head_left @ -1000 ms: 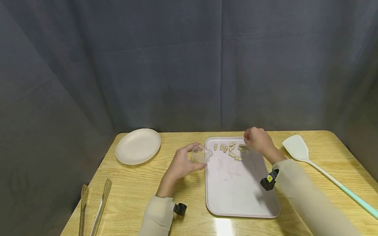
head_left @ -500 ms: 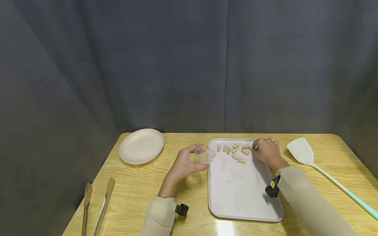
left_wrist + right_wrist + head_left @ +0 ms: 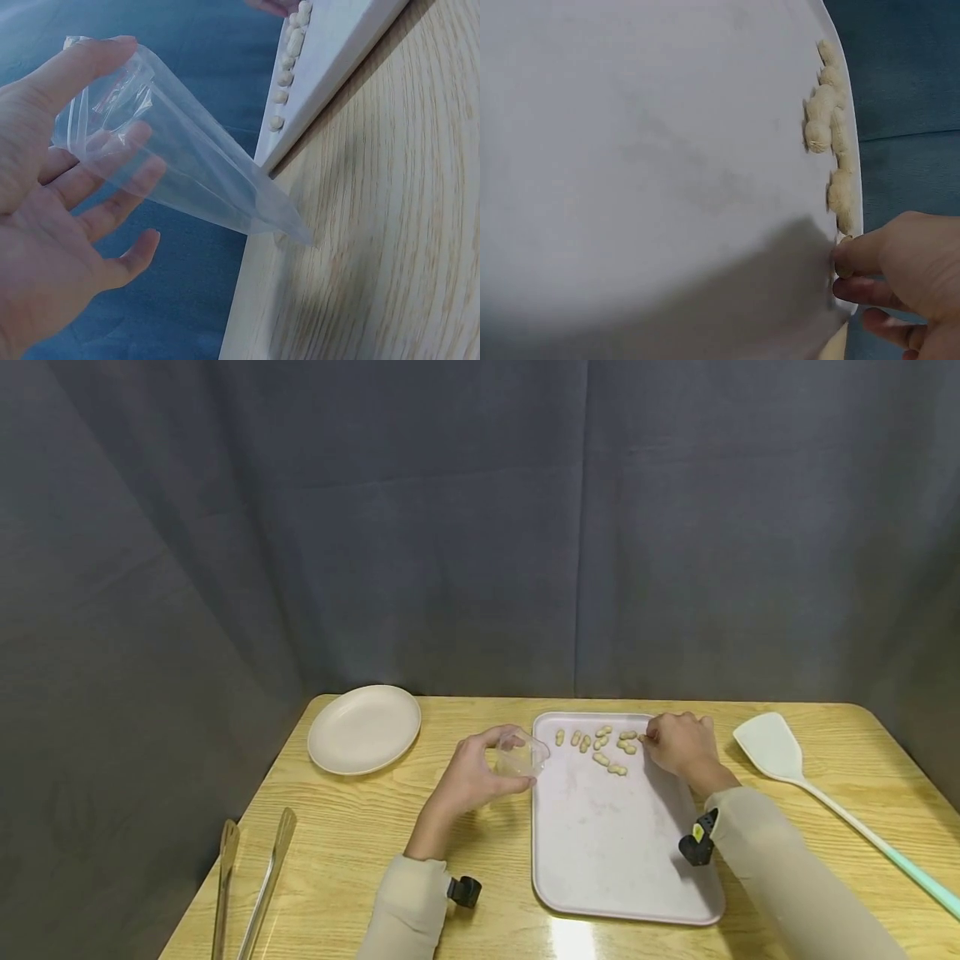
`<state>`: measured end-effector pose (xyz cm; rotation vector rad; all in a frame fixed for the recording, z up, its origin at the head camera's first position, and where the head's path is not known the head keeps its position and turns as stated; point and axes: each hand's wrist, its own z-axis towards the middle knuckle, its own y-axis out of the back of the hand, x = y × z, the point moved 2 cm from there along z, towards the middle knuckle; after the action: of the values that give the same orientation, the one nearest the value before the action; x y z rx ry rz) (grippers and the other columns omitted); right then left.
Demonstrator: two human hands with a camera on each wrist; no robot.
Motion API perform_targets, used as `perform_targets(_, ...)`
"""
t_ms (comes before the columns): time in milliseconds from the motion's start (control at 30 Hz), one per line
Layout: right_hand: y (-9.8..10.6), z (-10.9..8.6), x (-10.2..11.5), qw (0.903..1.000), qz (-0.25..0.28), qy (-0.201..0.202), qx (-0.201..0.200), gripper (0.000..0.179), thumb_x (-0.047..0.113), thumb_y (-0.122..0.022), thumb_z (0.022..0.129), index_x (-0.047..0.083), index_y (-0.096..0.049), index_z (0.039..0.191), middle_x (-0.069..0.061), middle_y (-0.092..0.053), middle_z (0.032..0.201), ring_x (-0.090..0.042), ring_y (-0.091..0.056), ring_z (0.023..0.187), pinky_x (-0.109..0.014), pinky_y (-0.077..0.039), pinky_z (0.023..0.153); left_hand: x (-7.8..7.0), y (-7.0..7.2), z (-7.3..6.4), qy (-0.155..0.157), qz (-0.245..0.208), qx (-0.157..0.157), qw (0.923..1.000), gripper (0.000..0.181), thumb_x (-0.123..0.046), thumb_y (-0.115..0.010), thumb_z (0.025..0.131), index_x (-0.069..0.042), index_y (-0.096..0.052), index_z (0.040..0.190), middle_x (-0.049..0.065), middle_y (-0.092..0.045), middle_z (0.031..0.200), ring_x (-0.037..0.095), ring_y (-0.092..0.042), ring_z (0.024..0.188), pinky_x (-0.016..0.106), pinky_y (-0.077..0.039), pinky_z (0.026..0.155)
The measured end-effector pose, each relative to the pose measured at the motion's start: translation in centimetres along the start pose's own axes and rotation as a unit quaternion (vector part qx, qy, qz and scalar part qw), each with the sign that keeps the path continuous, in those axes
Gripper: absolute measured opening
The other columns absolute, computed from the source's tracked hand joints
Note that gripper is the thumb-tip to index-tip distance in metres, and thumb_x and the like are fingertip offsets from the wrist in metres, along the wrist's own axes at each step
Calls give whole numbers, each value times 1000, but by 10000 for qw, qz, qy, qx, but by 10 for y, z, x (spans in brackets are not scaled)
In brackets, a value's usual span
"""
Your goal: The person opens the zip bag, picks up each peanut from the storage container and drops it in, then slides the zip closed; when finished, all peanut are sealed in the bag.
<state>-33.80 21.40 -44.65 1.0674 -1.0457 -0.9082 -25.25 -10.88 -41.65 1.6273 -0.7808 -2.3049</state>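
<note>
In the head view my left hand (image 3: 468, 777) holds a clear plastic bag (image 3: 517, 758) beside the left rim of the pale tray (image 3: 618, 852). The left wrist view shows the thumb and fingers keeping the top of the bag (image 3: 202, 169) spread, its lower end tapering down toward the wood. Several unshelled peanuts (image 3: 602, 759) lie scattered over the far part of the tray. My right hand (image 3: 681, 747) is down at the tray's far right corner. Up close, its thumb and fingers pinch a peanut (image 3: 847, 239), mostly hidden by the fingertips, at the end of the peanut row (image 3: 820, 124).
A round pale plate (image 3: 364, 729) sits at the table's back left. Metal tongs (image 3: 268, 885) lie at the front left. Right of the tray rests a white spatula (image 3: 770, 747) with a mint-green handle end. Dark curtains (image 3: 450, 527) hang behind the table (image 3: 360, 860).
My right hand has come down from above the peanuts to the tray's far right corner, where its fingers close on a peanut. The left hand keeps holding the bag. The head view shifts slightly.
</note>
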Motion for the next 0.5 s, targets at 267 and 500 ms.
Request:
perform_targets(267, 38, -1, 37, 9954, 254, 735, -565, 9, 8, -72, 86, 4, -75, 92, -8, -70, 81, -25, -65, 71, -44, -50, 58, -2, 1, -1, 12, -21, 39, 10000, 69, -23, -87, 75, -9, -59, 136, 9, -69, 118, 29, -56, 117, 59, -40, 102)
perform_targets(500, 70, -10, 108, 9730, 588, 1788, -1337, 5, 8, -74, 83, 5, -76, 87, -5, -69, 76, -19, -59, 62, -39, -48, 56, -2, 0, 0, -120, -46, 1, 9999, 66, -22, -87, 74, -6, -61, 133, 13, -70, 115, 31, -58, 114, 60, -42, 98)
